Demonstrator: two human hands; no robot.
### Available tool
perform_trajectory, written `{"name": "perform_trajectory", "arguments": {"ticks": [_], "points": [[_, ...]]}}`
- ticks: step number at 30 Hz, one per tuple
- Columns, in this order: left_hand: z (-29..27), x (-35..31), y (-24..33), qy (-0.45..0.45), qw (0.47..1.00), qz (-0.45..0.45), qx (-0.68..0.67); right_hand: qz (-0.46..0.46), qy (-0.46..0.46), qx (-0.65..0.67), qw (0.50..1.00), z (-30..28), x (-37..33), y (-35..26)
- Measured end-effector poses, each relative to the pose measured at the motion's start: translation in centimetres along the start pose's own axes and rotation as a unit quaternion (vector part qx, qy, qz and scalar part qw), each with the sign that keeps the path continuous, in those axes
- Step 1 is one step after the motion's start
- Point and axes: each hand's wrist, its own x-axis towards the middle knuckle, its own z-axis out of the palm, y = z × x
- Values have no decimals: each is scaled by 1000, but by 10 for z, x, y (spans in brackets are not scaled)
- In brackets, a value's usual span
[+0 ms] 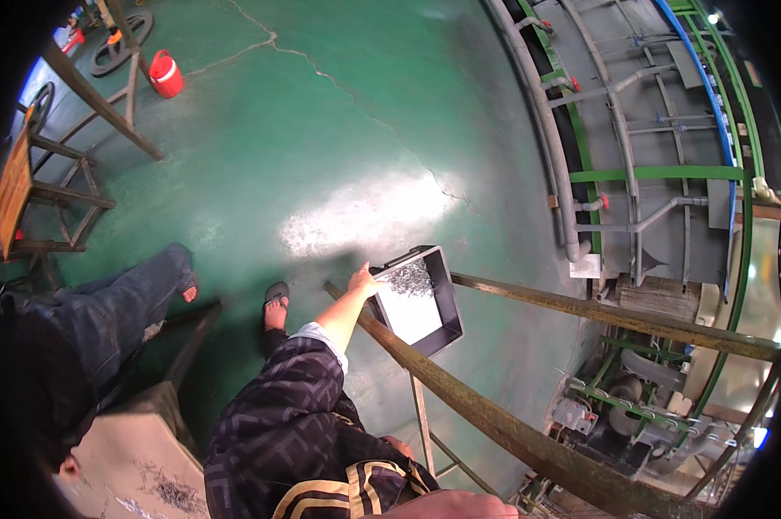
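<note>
A person in a dark patterned shirt is reaching an arm out to a dark rectangular tray [447,298], and the hand [364,282] at the end of that arm is gripping the tray's near left rim, fingers curled over the edge. Which of the person's own hands this is cannot be told for sure; it comes from the body's right side as the body is turning, so it is being taken as the right hand. The tray is sitting on a rusty angle-iron frame [494,415], and a heap of small silvery metal shavings [410,278] is lying in the tray's far corner, against the wall nearest the hand, while the rest of the tray's pale floor is showing bare. Below the tray, near the shirt's hem, another hand [399,446] is partly showing beside the frame's upright; whether it is clasping anything cannot be told. To the left of the tray, a sandalled foot [275,298] is standing on the green floor [339,130]. Far to the upper left of the tray, a red bucket [166,74] is standing on that floor.
</note>
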Motion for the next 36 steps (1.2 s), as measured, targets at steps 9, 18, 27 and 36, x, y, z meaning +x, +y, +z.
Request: {"name": "perform_trajectory", "arguments": {"ticks": [9, 18, 27, 36], "points": [[17, 50, -4, 16, 998, 6, -64, 7, -2, 44, 999, -3, 13, -30], [-138, -1, 6, 147, 963, 25, -223, -117, 83, 18, 989, -10, 31, -83], [-319, -63, -15, 238, 840, -8, -489, -291, 110, 315, 897, -65, 41, -229], [-451, -34, 15, 321, 722, -21, -613, -307, 134, 269, 903, -109, 112, -345]]}}
